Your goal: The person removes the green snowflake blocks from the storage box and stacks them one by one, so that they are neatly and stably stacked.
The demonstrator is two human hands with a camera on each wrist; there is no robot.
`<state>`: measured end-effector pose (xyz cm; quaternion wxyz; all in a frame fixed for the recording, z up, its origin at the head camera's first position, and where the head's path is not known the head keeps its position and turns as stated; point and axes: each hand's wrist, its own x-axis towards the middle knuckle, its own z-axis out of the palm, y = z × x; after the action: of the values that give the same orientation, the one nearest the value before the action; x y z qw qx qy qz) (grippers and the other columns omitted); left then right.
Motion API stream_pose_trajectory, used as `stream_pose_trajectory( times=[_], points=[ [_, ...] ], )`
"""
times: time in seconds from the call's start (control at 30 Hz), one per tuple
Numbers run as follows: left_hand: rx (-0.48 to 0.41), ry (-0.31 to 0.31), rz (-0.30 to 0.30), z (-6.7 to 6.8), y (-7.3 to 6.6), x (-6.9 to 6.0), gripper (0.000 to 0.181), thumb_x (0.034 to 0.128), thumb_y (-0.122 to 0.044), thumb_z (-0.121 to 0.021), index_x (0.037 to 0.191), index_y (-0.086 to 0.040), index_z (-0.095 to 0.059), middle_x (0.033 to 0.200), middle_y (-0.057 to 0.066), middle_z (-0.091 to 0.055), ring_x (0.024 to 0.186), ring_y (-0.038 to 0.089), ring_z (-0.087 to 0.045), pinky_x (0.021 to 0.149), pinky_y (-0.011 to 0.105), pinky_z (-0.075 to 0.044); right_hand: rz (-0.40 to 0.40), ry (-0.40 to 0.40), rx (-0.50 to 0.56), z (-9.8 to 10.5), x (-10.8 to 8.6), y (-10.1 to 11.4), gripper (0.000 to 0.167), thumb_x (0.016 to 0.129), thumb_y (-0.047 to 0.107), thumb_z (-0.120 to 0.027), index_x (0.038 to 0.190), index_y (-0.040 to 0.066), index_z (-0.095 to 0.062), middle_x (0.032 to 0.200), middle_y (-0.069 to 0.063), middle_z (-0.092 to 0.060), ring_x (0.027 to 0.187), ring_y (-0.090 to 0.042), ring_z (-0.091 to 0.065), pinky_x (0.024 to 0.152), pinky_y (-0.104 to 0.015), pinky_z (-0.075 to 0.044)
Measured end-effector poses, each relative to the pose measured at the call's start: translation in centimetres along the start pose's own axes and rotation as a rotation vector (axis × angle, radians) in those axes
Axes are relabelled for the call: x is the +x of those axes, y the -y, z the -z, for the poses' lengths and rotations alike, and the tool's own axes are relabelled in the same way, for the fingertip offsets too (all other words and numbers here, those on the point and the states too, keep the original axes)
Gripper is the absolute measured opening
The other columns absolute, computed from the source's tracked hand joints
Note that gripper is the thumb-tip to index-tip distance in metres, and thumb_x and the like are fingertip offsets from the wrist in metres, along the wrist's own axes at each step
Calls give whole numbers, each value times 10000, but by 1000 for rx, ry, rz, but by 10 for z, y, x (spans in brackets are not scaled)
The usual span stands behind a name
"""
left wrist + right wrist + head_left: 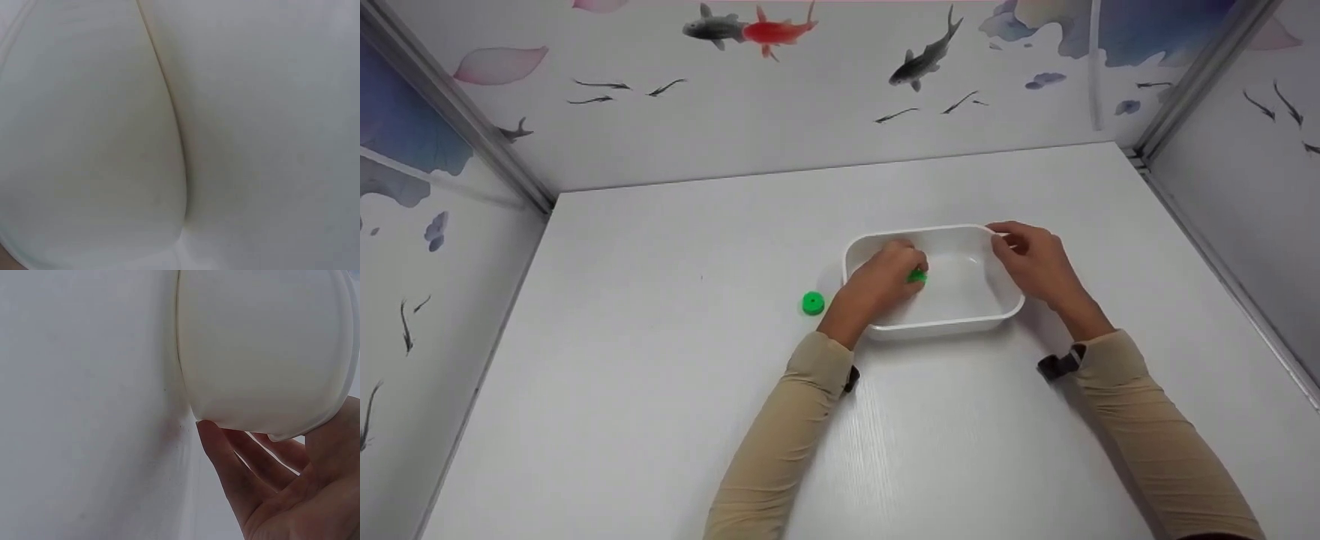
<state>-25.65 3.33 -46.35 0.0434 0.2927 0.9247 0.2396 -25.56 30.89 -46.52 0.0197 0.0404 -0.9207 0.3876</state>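
A white rectangular container (960, 324) stands on the table. My left hand (885, 279) reaches in over its left side. Its fingers pinch a small green piece (917, 276) low inside the container; most of that piece is hidden by the fingers. At the right end, my right hand (1035, 259) grips the container's rim, the thumb on the inner side. The right wrist view shows the fingers (211, 439) of that hand against the outer wall. Just left of the container lies a round green disc (813, 303) with a small hole in its middle.
The white table (645, 337) is bounded by a back panel (810, 112) and side panels printed with fish and petals. Black straps (1061, 365) sit on both wrists. The left wrist view holds mostly the container's outer wall (101, 140) and tabletop.
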Motion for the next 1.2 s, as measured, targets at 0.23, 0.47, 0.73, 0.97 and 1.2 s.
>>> stream_pose_trajectory(
  times=[0.23, 0.47, 0.73, 0.97, 1.2],
  points=[
    [71, -8, -24, 0, 0, -1, 217, 1014, -121, -726, 1220, -77, -775, 1182, 88, -670, 1054, 190, -593, 948, 276, -556, 12, -4, 0, -1, 1, 0, 434, 1125, 359, -550, 1480, 140, -669, 1331, -194, -746, 1149, -323, -736, 908, -320, -545],
    [86, -4, -4, -1, 0, -1, 132, 991, -131, -746, 1110, -76, -759, 1121, 66, -630, 964, 165, -512, 830, 254, -469, 4, 5, 5, -1, 1, 0, 428, 1125, 347, -550, 1481, 140, -666, 1327, -195, -744, 1152, -326, -728, 945, -396, -562],
    [116, -13, -31, 0, -2, -3, 159, 1013, -156, -732, 1151, -76, -738, 1149, 70, -617, 973, 165, -517, 855, 269, -510, 3, 5, 1, -1, 0, 2, 425, 1126, 344, -549, 1481, 143, -667, 1339, -198, -739, 1153, -335, -727, 969, -459, -574],
    [129, -26, -49, 2, -3, -5, 157, 1022, -139, -714, 1166, -81, -733, 1162, 73, -615, 981, 176, -543, 858, 281, -530, 7, 8, 0, 1, -1, 3, 436, 1126, 362, -551, 1486, 143, -664, 1346, -202, -735, 1149, -338, -725, 938, -387, -573],
    [111, -36, -71, 9, -7, -11, 225, 1034, -146, -704, 1246, -83, -744, 1198, 81, -629, 1036, 192, -602, 908, 282, -570, 24, 18, 9, 3, -2, 5, 460, 1126, 385, -553, 1492, 125, -658, 1347, -217, -736, 1166, -352, -736, 887, -280, -544]
  ],
)
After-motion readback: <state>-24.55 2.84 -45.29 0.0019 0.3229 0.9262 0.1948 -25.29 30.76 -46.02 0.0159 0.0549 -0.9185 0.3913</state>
